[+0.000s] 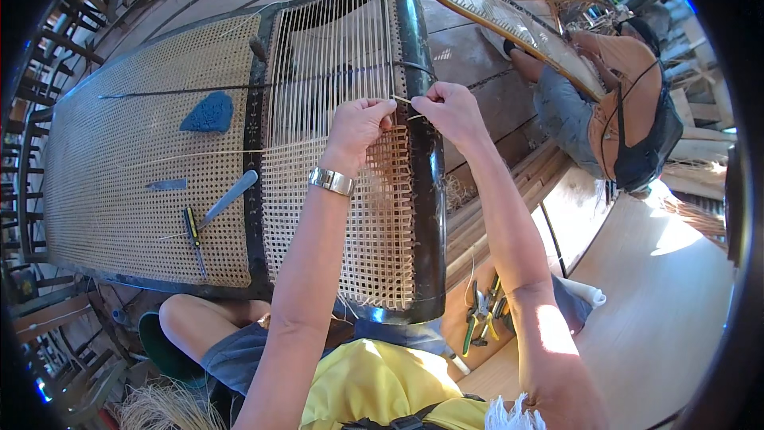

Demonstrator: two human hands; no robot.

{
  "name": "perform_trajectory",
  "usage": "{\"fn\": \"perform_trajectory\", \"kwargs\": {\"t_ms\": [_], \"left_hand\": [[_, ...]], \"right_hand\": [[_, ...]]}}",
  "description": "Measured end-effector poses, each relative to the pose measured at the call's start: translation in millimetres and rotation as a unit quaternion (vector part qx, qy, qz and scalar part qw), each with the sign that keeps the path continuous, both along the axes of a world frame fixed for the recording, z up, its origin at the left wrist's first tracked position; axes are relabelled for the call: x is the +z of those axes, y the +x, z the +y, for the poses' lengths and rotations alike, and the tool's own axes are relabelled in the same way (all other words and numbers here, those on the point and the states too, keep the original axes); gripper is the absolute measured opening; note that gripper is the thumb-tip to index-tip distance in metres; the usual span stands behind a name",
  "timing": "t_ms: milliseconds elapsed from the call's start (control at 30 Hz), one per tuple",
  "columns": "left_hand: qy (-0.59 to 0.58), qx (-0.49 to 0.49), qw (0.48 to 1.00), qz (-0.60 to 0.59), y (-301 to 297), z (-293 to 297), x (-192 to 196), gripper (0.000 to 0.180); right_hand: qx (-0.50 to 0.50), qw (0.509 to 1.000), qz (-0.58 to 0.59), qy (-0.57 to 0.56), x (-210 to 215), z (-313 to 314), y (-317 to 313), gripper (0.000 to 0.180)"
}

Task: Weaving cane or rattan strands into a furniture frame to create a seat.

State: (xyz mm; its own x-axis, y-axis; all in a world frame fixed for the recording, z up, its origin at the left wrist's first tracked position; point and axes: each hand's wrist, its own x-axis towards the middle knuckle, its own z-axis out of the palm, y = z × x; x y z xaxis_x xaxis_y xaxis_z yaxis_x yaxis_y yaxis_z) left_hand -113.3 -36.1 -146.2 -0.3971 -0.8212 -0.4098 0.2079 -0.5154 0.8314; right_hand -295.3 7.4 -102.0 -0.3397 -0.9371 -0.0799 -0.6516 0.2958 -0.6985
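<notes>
Head view looks down on a dark wooden furniture frame [430, 191] with cane seating, lying across the person's lap. Its right-hand panel [350, 151] is half woven: open vertical cane strands fill the far part, while a finished lattice covers the near part. Both hands work at the boundary between the two, close to the frame's right rail. The left hand [360, 126], a metal watch [331, 181] on its wrist, rests on the weave with its fingers [382, 111] curled nearly closed, pinching a thin cane strip [404, 100]. The right hand [452, 108] sits just beside it, fingers pressed tight together on the same strip (its free end pokes out between the two hands). On the fully woven left panel [119, 167] lie a blue sponge [208, 113], a long thin rod [183, 92], a pale-handled tool [229, 197] and a small yellow-marked tool [193, 232]. Pliers [477, 312] lie on the floor near the right elbow. Another person [621, 111] sits beyond, at another cane frame.
</notes>
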Motion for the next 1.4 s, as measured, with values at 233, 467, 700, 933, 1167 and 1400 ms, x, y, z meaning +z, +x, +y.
{"fn": "perform_trajectory", "kwargs": {"t_ms": [233,467,700,933,1167,1400], "left_hand": [[-0.092,0.018,0.99,-0.102,-3.2,11.1,0.3,0.018],[-0.248,0.022,0.92,-0.302,-8.8,8.2,-2.9,0.021],[0.06,0.008,0.998,0.01,10.7,-4.7,-0.6,0.021],[0.001,0.027,1.0,-0.004,1.3,4.0,-8.3,0.014],[-0.195,0.093,0.945,-0.246,-9.0,15.6,2.4,0.027],[-0.227,0.044,0.924,-0.306,-7.3,7.6,9.5,0.026]], "right_hand": [[-0.005,0.998,0.062,-0.013,-8.7,-8.4,19.7,0.03],[0.015,0.999,0.035,-0.022,-3.5,0.6,22.9,0.029],[0.038,0.999,-0.016,-0.006,-7.9,-0.2,10.0,0.028],[0.034,0.997,0.063,-0.037,-6.2,-2.0,23.3,0.028],[0.041,0.999,-0.006,-0.028,4.0,7.6,21.0,0.023],[0.029,0.999,0.003,-0.039,-0.6,7.0,20.6,0.021]]}}
